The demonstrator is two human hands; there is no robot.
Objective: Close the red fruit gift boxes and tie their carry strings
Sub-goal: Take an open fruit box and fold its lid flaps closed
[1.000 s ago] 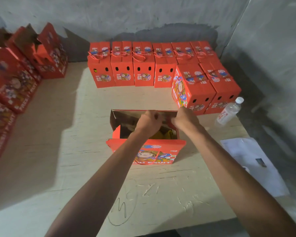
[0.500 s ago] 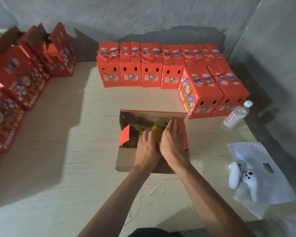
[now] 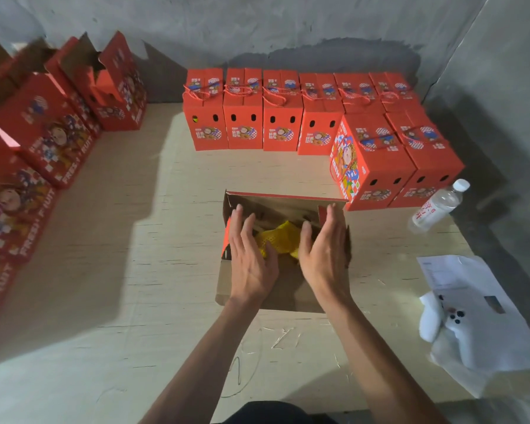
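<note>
From the head camera, the open red cardboard gift box (image 3: 283,249) sits on the pale wooden tabletop (image 3: 135,270) directly under both hands, its brown inner walls showing. The left hand (image 3: 251,258) lies flat with straight fingers over the left side flap, holding nothing. The right hand (image 3: 325,255) is likewise spread and empty, its fingertips at the small red side flap (image 3: 322,214) on the far right corner; I judge the two hands are placed to fold the side flaps inward first. Between the hands, yellow foam netting (image 3: 277,240) wraps the fruit inside. Beyond the fingertips stands a row of closed red boxes with tied strings (image 3: 282,117). Well off to the left of the hands wait unclosed red boxes (image 3: 43,139). Right of the right hand lies a clear plastic water bottle (image 3: 438,206).
</note>
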